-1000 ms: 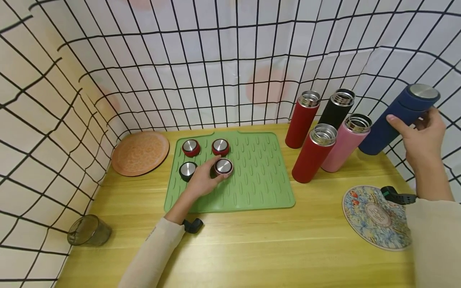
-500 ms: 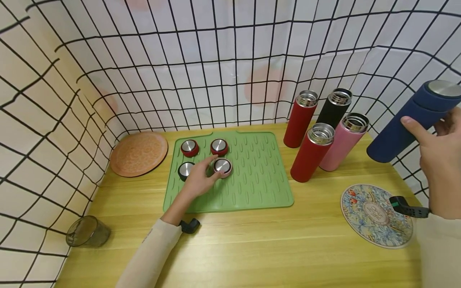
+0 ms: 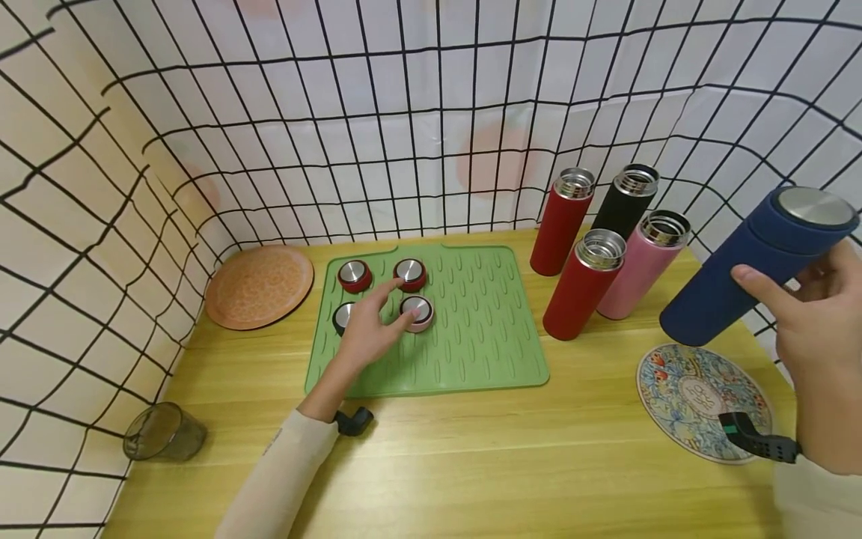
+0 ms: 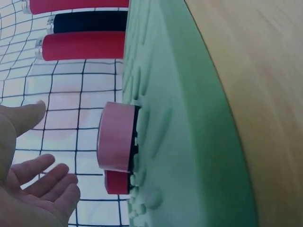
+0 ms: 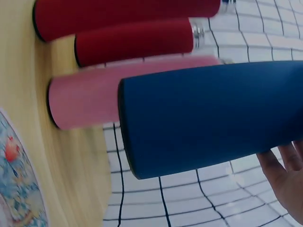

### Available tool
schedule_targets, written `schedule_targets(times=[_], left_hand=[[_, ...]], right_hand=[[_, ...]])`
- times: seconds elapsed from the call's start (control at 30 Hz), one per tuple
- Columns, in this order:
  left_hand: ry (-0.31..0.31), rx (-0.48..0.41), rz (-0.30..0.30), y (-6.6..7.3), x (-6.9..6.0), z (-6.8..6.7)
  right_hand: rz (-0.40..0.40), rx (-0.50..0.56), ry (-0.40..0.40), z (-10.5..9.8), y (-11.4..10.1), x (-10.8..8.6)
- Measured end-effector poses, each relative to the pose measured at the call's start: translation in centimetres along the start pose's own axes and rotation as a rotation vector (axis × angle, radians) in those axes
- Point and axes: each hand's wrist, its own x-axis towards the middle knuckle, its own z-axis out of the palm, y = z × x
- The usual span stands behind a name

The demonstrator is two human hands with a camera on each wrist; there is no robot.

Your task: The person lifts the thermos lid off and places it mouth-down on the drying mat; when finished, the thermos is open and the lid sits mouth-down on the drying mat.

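Note:
My right hand grips a blue thermos near its top, with its steel-topped lid on. In the right wrist view the blue thermos is raised off the table, its base in front of a pink thermos. My left hand hovers over the green mat, thumb and fingers spread. The pink lid sits on the mat just beyond it; the left wrist view shows the pink lid apart from the fingers. Two red lids and a partly hidden black lid lie on the mat too.
Two lidless red thermoses, a black thermos and the pink one stand upright at the right. A round patterned mat lies in front of them. An orange plate and a glass are at the left; black wire grid walls enclose the table.
The blue thermos has been lifted off the table, moved right, then toward me and lower over the round mat. My left hand has let go of the pink lid and risen slightly.

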Motion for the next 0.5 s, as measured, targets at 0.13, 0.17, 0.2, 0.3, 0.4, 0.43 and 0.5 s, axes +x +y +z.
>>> schedule_targets(times=[0.13,0.17,0.2,0.3,0.4,0.43,0.5], left_hand=[[0.006,-0.029,0.019,0.6,0.0,-0.1],[0.005,-0.032,0.022,0.7,0.0,-0.2],[0.004,-0.033,0.025,0.8,0.0,-0.2],[0.003,-0.045,0.040,1.4,-0.1,-0.5],[0.000,-0.054,0.060,2.1,-0.2,-0.8],[-0.001,-0.054,0.064,2.4,-0.2,-0.9],[0.001,-0.047,0.077,2.9,-0.3,-1.1]], right_hand=[[-0.067,0.045,-0.122,0.8,-0.4,-1.5],[-0.082,0.067,-0.152,1.1,-0.5,-1.8],[-0.095,0.042,-0.175,1.5,-0.6,-2.2],[-0.110,0.046,-0.241,2.6,-1.1,-3.0],[-0.127,0.056,-0.303,3.7,-1.4,-3.7],[-0.120,0.071,-0.322,4.0,-1.5,-3.9],[-0.111,0.068,-0.360,4.7,-1.7,-4.4]])
